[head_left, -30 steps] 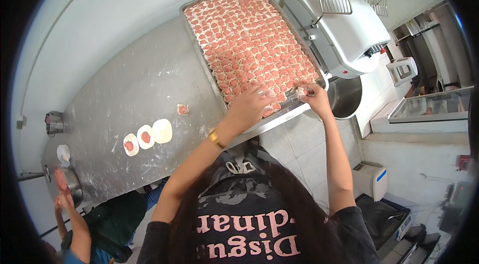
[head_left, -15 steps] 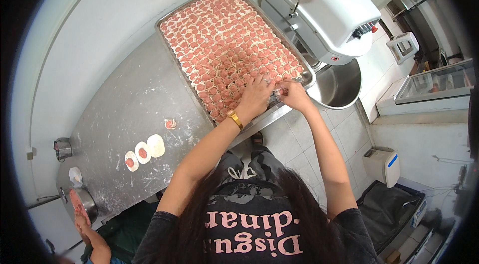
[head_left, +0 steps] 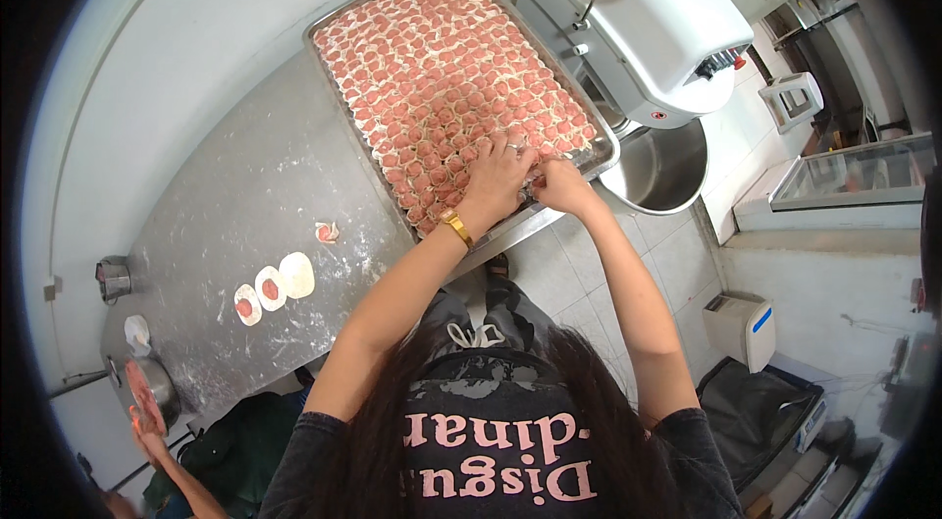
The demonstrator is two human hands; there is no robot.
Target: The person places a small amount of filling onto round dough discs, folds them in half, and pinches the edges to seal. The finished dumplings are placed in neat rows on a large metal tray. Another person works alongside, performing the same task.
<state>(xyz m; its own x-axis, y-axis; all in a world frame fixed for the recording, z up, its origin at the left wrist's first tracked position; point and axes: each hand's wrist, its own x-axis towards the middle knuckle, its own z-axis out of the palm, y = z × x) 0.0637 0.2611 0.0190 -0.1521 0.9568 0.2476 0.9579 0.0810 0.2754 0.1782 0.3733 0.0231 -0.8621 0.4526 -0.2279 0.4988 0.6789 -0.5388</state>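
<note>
A large metal tray is packed with rows of small pink-filled dumplings. My left hand, with a gold bracelet at the wrist, lies flat on the dumplings at the tray's near right corner. My right hand is right beside it, fingers pinched on a dumpling at the tray's edge; what it pinches is mostly hidden. Three round dough wrappers with pink filling and one folded dumpling lie on the floured steel table.
A white dough mixer with its steel bowl stands right of the tray. Another person's hand holds filling at a small bowl at the lower left. A metal cup sits at the table's left end. A glass-top freezer stands far right.
The view has shifted so the tray sits further left. Both my hands have come closer together at the tray's near right corner.
</note>
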